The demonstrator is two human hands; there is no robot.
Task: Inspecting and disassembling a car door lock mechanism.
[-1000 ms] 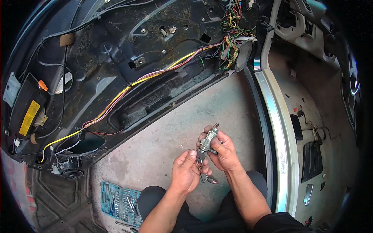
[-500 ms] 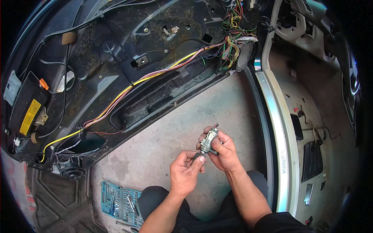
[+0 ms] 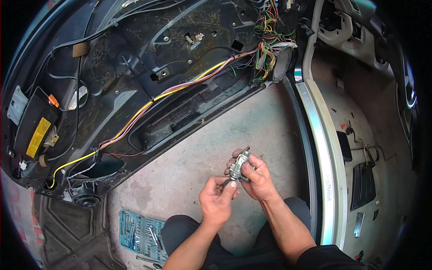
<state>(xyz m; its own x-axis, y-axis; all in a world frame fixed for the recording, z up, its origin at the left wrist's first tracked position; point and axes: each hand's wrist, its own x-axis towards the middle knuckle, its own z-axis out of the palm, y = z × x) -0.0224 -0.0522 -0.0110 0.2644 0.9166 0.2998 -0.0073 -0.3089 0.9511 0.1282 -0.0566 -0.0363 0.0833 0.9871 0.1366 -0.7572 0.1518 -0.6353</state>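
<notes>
Between my knees, over the floor, my right hand (image 3: 259,180) is closed round a metal lock cylinder (image 3: 236,169), with the thumb pressed on its side. The cylinder is tilted, and its narrow tip points up and away from me. At its lower end my left hand (image 3: 214,199) pinches the black head of a key (image 3: 227,183) between thumb and bent fingers. The key meets the cylinder there; its blade does not show. Parts of the cylinder are hidden behind my right fingers.
A stripped car door (image 3: 135,90) stretches across the left and far side, with a yellow-and-pink wire bundle (image 3: 180,90) along it. An open blue socket set (image 3: 135,231) lies by my left knee. To the right runs the pale door sill (image 3: 321,148).
The lock cylinder has sunk slightly and shifted a little left, with my right thumb now farther across it. Both hands keep their hold. The whole view has shifted slightly.
</notes>
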